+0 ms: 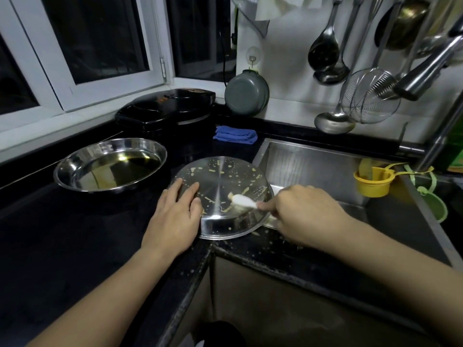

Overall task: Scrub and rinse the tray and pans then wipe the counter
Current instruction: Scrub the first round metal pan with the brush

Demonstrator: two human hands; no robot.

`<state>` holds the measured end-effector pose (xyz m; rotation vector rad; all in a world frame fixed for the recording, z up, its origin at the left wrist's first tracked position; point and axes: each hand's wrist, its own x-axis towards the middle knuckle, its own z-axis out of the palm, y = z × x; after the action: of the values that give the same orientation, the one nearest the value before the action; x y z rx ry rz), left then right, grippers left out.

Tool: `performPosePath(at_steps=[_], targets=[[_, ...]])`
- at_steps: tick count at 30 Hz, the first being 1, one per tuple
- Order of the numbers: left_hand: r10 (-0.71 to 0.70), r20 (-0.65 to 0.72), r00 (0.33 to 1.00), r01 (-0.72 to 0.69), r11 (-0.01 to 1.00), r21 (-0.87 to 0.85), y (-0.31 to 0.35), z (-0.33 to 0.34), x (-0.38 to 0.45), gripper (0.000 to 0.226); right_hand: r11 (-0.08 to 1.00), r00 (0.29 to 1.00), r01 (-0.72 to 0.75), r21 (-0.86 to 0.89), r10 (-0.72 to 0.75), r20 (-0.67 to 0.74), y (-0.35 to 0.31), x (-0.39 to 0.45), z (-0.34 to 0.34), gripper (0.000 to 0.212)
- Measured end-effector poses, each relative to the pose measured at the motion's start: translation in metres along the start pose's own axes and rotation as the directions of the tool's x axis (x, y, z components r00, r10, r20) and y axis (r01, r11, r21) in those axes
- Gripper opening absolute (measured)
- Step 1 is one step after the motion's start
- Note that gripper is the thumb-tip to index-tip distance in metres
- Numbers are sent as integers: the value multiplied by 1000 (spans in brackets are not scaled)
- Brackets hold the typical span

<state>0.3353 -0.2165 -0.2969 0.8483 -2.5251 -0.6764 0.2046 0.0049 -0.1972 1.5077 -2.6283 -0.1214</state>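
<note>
Left hand (175,216) rests flat on upturned pan (221,196) beside sink (313,166); right hand (300,214) pinches white scraper (244,200) against pan's soiled base.

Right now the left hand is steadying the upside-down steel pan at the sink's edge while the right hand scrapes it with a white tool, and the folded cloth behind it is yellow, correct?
Not quite: the folded cloth is blue, as the head view shows. The rest holds: the left hand presses on the upside-down steel pan at the edge of the sink, and the right hand scrapes it with a white tool.
</note>
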Motion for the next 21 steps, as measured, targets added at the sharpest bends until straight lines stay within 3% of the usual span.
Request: performPosePath(at_steps=[4,9,12,17,21], targets=[[5,-7,1000,-5,1000,6,0,1,-2,55,980,982,-187,73,187,13,35,9,14,48],[5,-4,1000,-5,1000,20,0,0,-1,55,921,970,-233,313,244,4,38,9,35,39],[8,-5,1000,-8,1000,26,2,0,-3,54,871,958,-274,408,287,30,39,17,32,15],[-3,9,1000,3,1000,21,5,-2,-4,54,868,925,-378,321,340,169,40,49,14,53],[2,10,1000,-2,1000,11,4,-5,-4,54,916,917,-381,128,357,178,37,73,9,54]])
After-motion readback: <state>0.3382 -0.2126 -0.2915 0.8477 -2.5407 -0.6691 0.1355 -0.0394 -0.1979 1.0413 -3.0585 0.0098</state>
